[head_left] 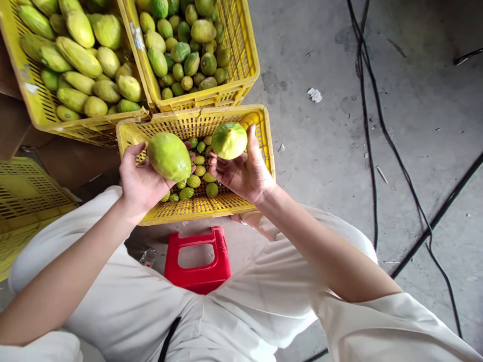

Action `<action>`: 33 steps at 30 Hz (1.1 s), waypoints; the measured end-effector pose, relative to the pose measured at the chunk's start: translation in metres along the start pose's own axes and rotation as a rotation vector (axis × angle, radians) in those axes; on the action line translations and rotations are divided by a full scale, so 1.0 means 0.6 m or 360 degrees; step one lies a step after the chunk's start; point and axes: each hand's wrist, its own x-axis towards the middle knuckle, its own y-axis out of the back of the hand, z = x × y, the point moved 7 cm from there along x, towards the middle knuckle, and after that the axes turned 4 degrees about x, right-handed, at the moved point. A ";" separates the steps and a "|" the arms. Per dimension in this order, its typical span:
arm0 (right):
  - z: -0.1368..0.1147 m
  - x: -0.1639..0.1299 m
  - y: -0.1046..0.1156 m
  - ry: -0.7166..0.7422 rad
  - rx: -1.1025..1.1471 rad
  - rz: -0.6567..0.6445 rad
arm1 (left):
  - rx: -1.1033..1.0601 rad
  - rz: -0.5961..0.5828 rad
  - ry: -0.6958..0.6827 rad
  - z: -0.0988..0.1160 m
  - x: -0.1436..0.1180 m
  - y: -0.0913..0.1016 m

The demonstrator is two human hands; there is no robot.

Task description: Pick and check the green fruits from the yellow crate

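Two pale green fruits, one in the left hand [141, 181] at [169, 156] and one in the right hand [243, 173] at [229, 140], show above a bright yellow lattice crate [196, 208] of small green and yellowish fruit [196, 176]. A red plastic stool [198, 274] stands out against cream trousers [241, 311], grey concrete floor [320, 151] and black cables [372, 151].

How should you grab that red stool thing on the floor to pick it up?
Take the red stool by the rectangular cut-out in its top, coming straight down from above. The slot faces up and looks made for fingers, and the top is uncovered. Both hands are busy, though: the left hand and right hand each hold a green fruit.
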 end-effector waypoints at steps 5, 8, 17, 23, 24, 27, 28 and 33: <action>-0.002 0.005 0.000 0.0099 -0.0013 -0.0201 | -0.0006 0.0146 -0.0038 0.001 0.006 0.009; -0.007 0.006 0.002 0.0176 -0.0003 -0.0231 | 0.0056 0.0151 -0.0068 0.002 0.008 0.006; -0.012 0.002 0.002 0.0277 0.0020 -0.0348 | 0.0043 0.0200 -0.0164 0.007 0.015 0.010; 0.002 0.007 0.005 0.0247 -0.0011 -0.0438 | 0.0149 0.0197 -0.0201 0.002 0.022 0.026; 0.002 0.006 0.004 0.0248 -0.0024 -0.0441 | 0.0165 0.0201 -0.0182 0.000 0.022 0.027; 0.000 0.004 0.001 0.0260 -0.0049 -0.0446 | 0.0204 0.0232 -0.0110 -0.003 0.020 0.026; -0.002 0.003 0.000 0.0258 -0.0049 -0.0443 | 0.0213 0.0250 -0.0095 -0.003 0.020 0.025; -0.006 -0.001 -0.001 0.0191 -0.0042 -0.0414 | 0.0244 0.0311 -0.0073 0.000 0.019 0.021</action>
